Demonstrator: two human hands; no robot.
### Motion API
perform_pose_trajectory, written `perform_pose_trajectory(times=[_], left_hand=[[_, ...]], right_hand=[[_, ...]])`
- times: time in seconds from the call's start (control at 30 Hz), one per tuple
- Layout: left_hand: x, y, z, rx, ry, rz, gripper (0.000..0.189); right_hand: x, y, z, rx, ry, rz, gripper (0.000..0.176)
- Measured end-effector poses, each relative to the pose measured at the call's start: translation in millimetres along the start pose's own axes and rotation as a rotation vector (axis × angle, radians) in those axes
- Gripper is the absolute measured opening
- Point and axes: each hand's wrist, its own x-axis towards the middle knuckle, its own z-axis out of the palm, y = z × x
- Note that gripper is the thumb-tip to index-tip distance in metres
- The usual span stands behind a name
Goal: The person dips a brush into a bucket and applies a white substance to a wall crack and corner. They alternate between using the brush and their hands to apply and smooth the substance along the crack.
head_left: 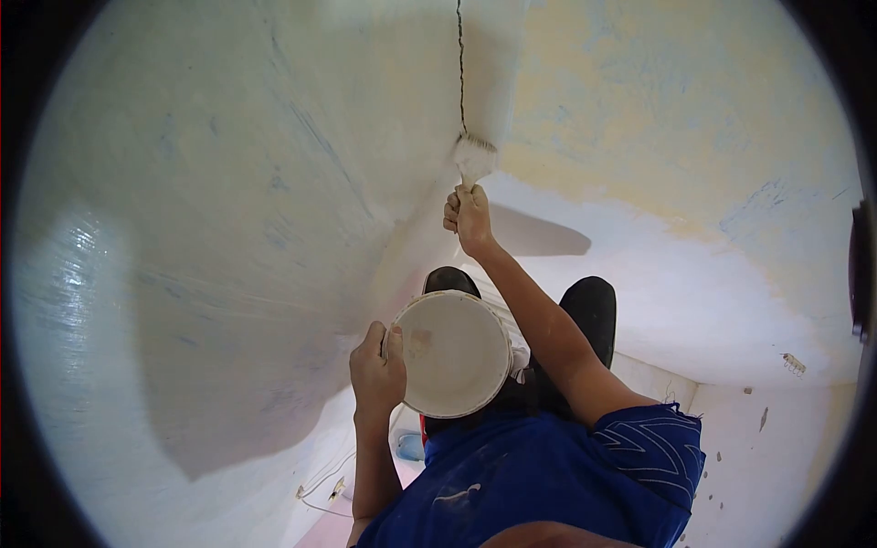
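Observation:
My right hand (pixel 470 219) is closed round the handle of a wide brush (pixel 476 157) coated in whitish material. The bristles touch the wall at the corner, just below the lower end of a dark crack (pixel 461 68). Lower down, my left hand (pixel 379 370) grips the left rim of a round white bucket (pixel 457 356), thumb over the edge. Pale, whitish material coats the bucket's inside, with a brownish patch near its left side.
Walls with yellow and bluish patches (pixel 621 110) meet at the corner. Dark shoes (pixel 589 315) show below the bucket. Loose wires (pixel 320 484) hang at the lower left, near a blue object (pixel 410 447). A dark object (pixel 860 274) is at the right edge.

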Motion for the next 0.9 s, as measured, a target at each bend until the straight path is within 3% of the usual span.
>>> perform_pose_trajectory(times=[0.13,0.2,0.23,0.3,0.4,0.53,0.63,0.73,0.9], left_hand=[[0,1,1,0.005,0.007,0.007,0.036],[1,-1,0,0.023,0.007,0.003,0.036],[1,-2,1,0.037,0.003,-0.009,0.036],[2,0,1,0.033,-0.004,-0.021,0.036],[0,2,0,0.032,-0.02,-0.042,0.036],[1,1,1,0.048,-0.012,-0.016,0.036],[2,0,3,0.047,-0.009,-0.027,0.036],[3,0,3,0.023,-0.022,-0.037,0.035],[2,2,5,0.023,-0.026,-0.04,0.035]], right_hand=[[-4,29,-28,-0.025,0.005,-0.009,0.019],[6,66,-60,-0.029,0.138,0.148,0.026],[14,83,-78,-0.03,0.132,0.146,0.026],[30,114,-111,0.007,0.142,0.399,0.029],[54,125,-124,0.123,0.163,0.538,0.031],[81,114,-111,0.142,0.15,0.476,0.029],[87,103,-92,0.239,0.205,0.429,0.018],[60,63,-56,0.158,0.193,0.314,0.013],[-3,-18,6,0.035,-0.008,0.056,0.017]])
